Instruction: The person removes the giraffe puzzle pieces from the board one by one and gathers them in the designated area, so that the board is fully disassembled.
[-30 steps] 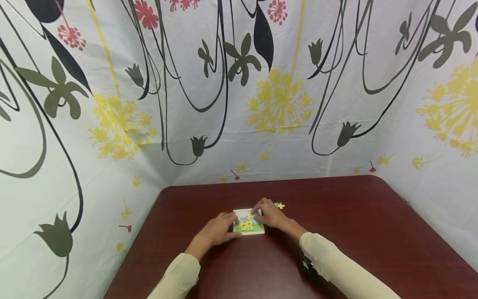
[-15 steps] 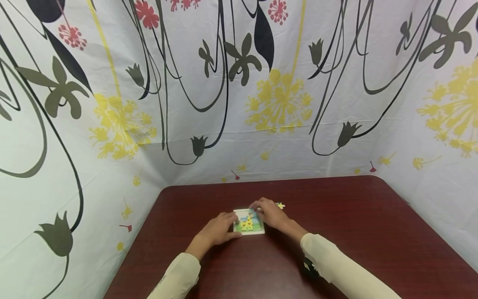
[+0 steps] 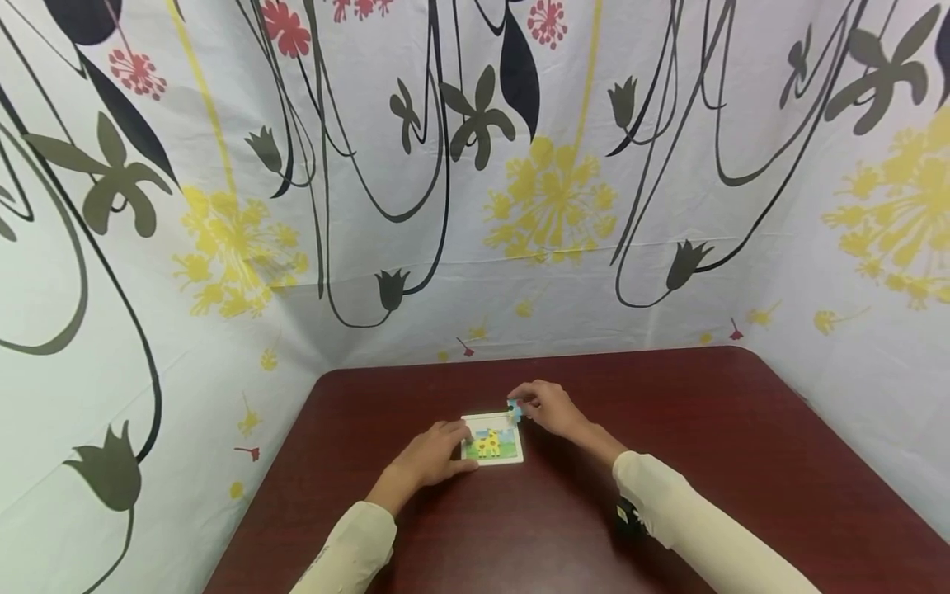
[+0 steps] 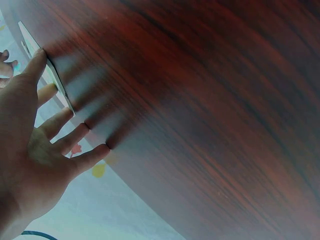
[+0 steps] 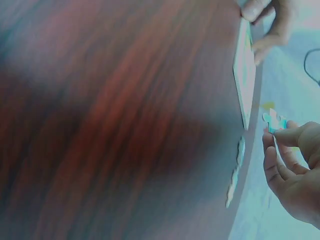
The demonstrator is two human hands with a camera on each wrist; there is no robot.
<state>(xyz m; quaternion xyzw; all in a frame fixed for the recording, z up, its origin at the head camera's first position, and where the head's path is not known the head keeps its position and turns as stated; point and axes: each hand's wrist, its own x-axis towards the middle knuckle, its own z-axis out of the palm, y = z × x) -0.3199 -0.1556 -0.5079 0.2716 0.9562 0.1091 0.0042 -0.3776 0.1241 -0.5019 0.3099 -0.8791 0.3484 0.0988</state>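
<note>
A small white-framed jigsaw puzzle point(image 3: 484, 422) with a giraffe picture lies on the table; its upper part shows bare white. My left hand point(image 3: 434, 455) rests at its left side. In the left wrist view, that hand's point(image 4: 47, 145) fingers are spread fairly straight, with the thumb touching the frame point(image 4: 59, 82) edge. My right hand point(image 3: 552, 408) pinches a light-blue puzzle piece point(image 3: 514, 409) over the frame's upper right corner. The right wrist view shows this puzzle piece point(image 5: 275, 121) raised off the table between thumb and fingers of the right hand point(image 5: 300, 172).
In the right wrist view, loose puzzle pieces point(image 5: 232, 187) lie flat on the table beside the frame; the right hand hides them in the head view. The dark red-brown table point(image 3: 668, 429) reaches back to a flower-patterned cloth point(image 3: 460, 313) hanging on several sides.
My right hand has lifted from the puzzle's upper right area and moved up and to the right, taking the blue piece along. The left hand stays in place.
</note>
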